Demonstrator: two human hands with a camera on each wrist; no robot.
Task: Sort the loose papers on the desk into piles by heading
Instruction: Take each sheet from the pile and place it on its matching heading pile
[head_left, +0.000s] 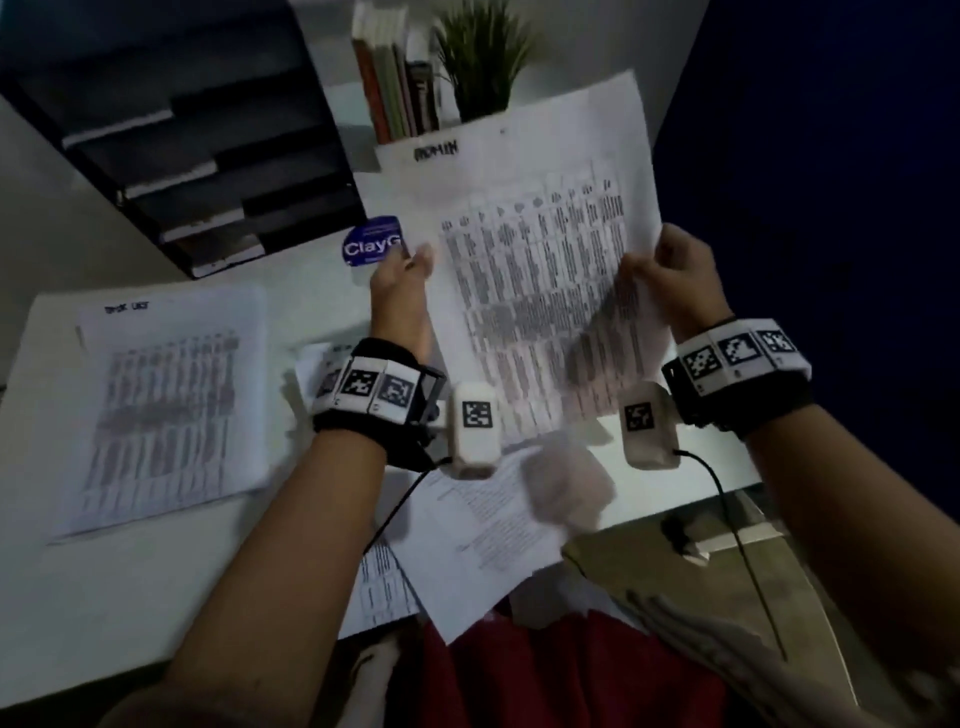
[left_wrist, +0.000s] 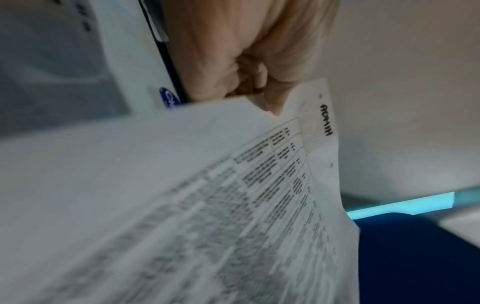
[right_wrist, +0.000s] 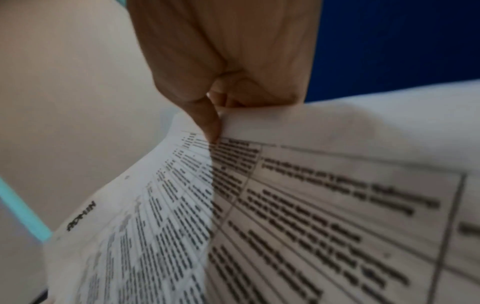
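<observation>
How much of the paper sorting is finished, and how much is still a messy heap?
Done: one white printed sheet with a handwritten heading lies flat on the left of the white desk, looking like a started pile. In hand: the left hand and right hand hold up a white table-printed sheet headed ADMIN. Left: several loose overlapping white sheets at the desk's near edge look unsorted.

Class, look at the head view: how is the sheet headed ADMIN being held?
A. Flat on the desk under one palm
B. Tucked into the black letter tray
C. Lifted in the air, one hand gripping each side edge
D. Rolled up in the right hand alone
C: the ADMIN sheet is raised above the desk, the left hand gripping its left edge and the right hand pinching its right edge.
</observation>
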